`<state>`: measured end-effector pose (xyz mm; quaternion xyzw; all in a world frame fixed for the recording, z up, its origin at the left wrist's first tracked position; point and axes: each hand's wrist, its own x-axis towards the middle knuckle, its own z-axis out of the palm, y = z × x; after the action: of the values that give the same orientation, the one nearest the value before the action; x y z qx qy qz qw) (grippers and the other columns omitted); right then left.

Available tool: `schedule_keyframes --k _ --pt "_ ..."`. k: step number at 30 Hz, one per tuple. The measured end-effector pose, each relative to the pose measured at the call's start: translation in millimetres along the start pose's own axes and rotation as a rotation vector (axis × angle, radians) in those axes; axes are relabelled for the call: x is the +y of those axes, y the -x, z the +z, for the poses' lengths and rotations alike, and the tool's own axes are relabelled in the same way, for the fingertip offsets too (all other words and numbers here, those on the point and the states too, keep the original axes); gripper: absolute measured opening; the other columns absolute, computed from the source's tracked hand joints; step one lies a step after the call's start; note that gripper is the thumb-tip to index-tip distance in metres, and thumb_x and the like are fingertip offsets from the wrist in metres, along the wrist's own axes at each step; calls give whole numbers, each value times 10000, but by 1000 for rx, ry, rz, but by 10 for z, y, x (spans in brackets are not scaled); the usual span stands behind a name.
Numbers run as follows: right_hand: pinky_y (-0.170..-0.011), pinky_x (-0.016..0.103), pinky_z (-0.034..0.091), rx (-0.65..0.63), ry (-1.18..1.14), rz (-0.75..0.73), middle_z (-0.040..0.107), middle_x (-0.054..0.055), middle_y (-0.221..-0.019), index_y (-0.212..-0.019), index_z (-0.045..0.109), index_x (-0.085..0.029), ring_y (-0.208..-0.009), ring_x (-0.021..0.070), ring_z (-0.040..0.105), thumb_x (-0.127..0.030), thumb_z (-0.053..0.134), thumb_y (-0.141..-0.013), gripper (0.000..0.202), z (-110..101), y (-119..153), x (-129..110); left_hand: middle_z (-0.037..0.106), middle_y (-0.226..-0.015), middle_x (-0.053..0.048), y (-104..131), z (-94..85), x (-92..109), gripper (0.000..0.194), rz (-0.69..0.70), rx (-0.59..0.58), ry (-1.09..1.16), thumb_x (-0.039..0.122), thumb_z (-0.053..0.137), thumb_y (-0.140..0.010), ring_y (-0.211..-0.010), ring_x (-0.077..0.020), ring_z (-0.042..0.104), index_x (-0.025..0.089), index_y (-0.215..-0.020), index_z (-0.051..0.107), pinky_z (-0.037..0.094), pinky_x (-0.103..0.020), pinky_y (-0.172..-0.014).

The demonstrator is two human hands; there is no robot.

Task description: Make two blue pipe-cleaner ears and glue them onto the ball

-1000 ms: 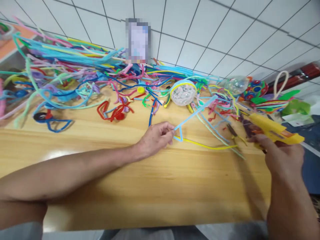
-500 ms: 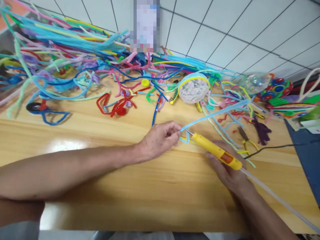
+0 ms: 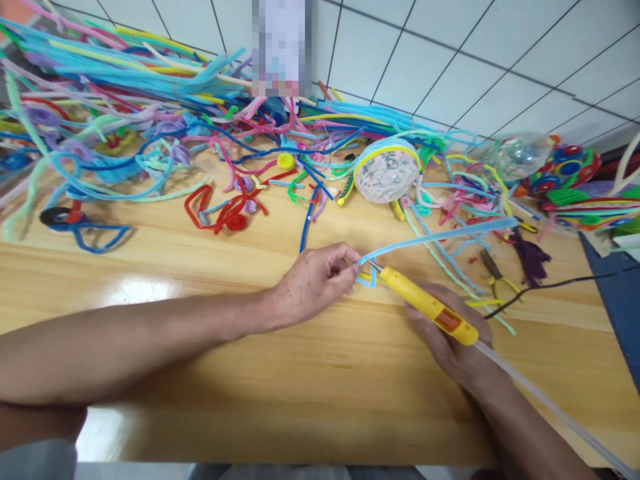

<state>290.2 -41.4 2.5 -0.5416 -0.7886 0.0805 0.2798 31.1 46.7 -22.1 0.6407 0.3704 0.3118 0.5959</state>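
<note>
My left hand point(image 3: 325, 277) pinches a light blue pipe cleaner point(image 3: 435, 237) near a bend. Its long end stretches right over the table, while a short folded part with some yellow shows beside my fingertips. My right hand point(image 3: 455, 333) is wrapped round a yellow hot glue gun point(image 3: 425, 303), with a clear glue stick point(image 3: 540, 400) running out of its back end. The gun's metal tip touches or nearly touches the pipe cleaner at the bend, just right of my left fingers; which of the two I cannot tell.
Many coloured pipe cleaners point(image 3: 125, 67) are heaped along the wall. A clear dome point(image 3: 387, 173) with a blue and yellow rim stands behind my hands. Red twisted pieces point(image 3: 225, 210) lie to the left. Yellow-handled pliers point(image 3: 495, 273) and a black cord point(image 3: 565, 280) lie on the right.
The long end of the light blue pipe cleaner has dropped lower on the right. Both hands keep their grips, with the glue gun's tip still at the bend. The view has shifted slightly.
</note>
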Motion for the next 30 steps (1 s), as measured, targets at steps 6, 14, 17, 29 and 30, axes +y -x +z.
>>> schedule_keyframes --k 6,14,17,29,30 --pt "-720 343 636 -24 -33 -30 778 66 -1015 -1200 633 -255 -877 233 785 -229 640 -999 203 19 -31 -7 664 -677 16 2 4 -16 207 14 3 -20 313 553 -991 -563 -94 553 169 -1033 695 389 -202 -526" --pt "-684 343 629 -26 -19 -15 769 67 -992 -1159 641 -251 -847 231 772 -258 635 -1007 153 13 -46 2 651 -680 23 13 6 -19 207 14 -7 -12 298 557 -990 -576 -96 559 167 -1051 705 393 -204 -532" --pt "-697 353 635 -30 0 -6 768 67 -990 -1163 643 -254 -850 239 775 -260 636 -1002 161 14 -49 -1 653 -682 21 14 5 -22 207 17 -5 -20 299 560 -990 -580 -98 562 167 -1054 706 400 -206 -538" --pt "-678 330 619 -39 -18 -3 758 58 -964 -1144 625 -255 -805 224 764 -239 631 -994 151 19 -44 -7 644 -678 21 16 5 2 211 4 -7 -31 311 555 -986 -582 -99 554 171 -1035 705 397 -208 -541" --pt "-678 329 619 -36 -14 -6 759 56 -963 -1143 623 -256 -808 223 765 -240 629 -996 148 22 -46 -10 641 -674 23 17 4 3 209 3 -6 -30 310 558 -985 -582 -100 553 171 -1035 706 396 -208 -541"
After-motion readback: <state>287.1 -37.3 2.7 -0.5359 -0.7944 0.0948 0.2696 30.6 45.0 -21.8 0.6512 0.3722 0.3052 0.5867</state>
